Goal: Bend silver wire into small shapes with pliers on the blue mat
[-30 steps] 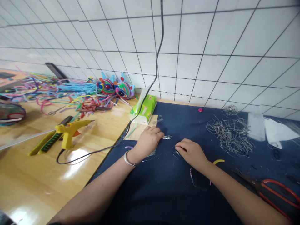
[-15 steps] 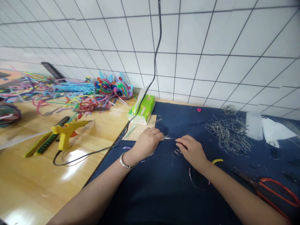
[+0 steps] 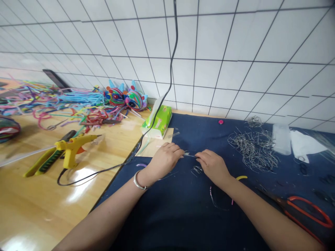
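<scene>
While pinching thin wires (image 3: 186, 153) in left hand (image 3: 168, 161) and right hand (image 3: 214, 166), probably handling light, springy lengths best gripped near tips.

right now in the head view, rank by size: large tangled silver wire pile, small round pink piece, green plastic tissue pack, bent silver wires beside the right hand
Largest to smallest, as they look:
large wire pile
tissue pack
bent wires
pink piece

The wires (image 3: 186, 153) are silver-grey, the cloth (image 3: 178, 219) navy, the glue gun (image 3: 71, 150) yellow, the tissue pack (image 3: 164, 120) green, the white wall (image 3: 211, 35) dark-gridded.
</scene>
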Action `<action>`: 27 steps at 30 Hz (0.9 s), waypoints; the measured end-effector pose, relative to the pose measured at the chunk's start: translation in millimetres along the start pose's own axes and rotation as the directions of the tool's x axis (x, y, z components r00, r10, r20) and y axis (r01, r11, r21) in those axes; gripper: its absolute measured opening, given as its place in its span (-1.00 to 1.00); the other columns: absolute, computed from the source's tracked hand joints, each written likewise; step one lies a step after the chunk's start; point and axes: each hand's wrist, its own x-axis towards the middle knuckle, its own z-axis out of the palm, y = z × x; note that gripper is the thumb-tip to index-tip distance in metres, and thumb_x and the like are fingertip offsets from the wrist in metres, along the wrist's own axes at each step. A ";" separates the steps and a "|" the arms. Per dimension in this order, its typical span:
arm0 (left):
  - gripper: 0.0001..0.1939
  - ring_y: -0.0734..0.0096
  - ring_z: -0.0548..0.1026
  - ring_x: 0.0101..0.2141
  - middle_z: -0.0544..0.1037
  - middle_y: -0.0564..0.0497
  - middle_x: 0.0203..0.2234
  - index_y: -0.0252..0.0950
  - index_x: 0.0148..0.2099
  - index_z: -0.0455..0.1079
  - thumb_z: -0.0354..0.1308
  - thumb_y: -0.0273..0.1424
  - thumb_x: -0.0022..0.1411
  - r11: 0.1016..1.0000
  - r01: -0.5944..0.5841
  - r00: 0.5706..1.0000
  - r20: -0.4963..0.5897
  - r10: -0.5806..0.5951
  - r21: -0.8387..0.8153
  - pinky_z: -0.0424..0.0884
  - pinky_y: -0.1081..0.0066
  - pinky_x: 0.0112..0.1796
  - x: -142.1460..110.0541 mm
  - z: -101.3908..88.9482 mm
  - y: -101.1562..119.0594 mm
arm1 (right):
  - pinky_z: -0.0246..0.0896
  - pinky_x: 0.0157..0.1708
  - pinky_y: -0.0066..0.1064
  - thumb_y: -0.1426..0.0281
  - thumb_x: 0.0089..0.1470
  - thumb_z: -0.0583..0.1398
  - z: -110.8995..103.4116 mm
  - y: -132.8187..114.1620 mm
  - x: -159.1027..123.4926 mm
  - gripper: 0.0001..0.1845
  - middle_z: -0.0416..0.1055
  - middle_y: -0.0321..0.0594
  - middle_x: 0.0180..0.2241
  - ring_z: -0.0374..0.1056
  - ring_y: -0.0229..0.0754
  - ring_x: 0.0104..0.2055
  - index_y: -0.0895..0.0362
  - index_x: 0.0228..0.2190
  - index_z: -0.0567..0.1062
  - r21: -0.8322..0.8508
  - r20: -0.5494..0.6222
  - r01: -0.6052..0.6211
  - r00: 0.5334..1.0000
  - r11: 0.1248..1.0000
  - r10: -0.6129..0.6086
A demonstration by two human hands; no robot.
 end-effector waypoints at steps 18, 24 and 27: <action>-0.77 0.34 0.35 -0.28 0.47 -0.03 -0.33 -0.25 -0.10 0.36 -0.06 -0.42 0.25 0.990 -0.020 1.000 0.002 0.021 -0.136 0.21 0.32 -0.26 0.9 1.2 17.4 | 0.14 -0.25 -0.45 0.44 0.13 0.02 -5.4 -4.2 -1.8 -0.78 0.38 -0.24 -0.36 0.26 -0.28 -0.30 0.09 -0.31 0.47 0.031 0.014 -0.001 1.000 1.000 0.000; -0.79 0.34 0.29 -0.39 0.40 -0.02 -0.47 -0.29 -0.27 0.39 -0.08 -0.53 0.21 1.000 -0.028 0.999 0.042 0.027 0.000 0.15 0.33 -0.36 3.9 -3.8 29.2 | 0.09 -0.24 -0.36 0.44 0.13 0.01 -9.0 -13.2 -2.0 -0.77 0.34 -0.19 -0.43 0.20 -0.21 -0.31 0.13 -0.38 0.46 -0.098 0.034 0.104 0.994 0.990 -0.101; -0.79 0.33 0.27 -0.40 0.39 -0.03 -0.48 -0.29 -0.30 0.38 -0.09 -0.53 0.20 0.999 -0.030 0.998 0.048 0.028 0.025 0.14 0.31 -0.36 4.7 -5.5 33.6 | 0.06 -0.26 -0.34 0.44 0.13 0.00 -13.0 -18.9 -1.3 -0.76 0.30 -0.19 -0.47 0.15 -0.20 -0.35 0.13 -0.43 0.45 -0.155 0.039 0.141 0.990 0.978 -0.137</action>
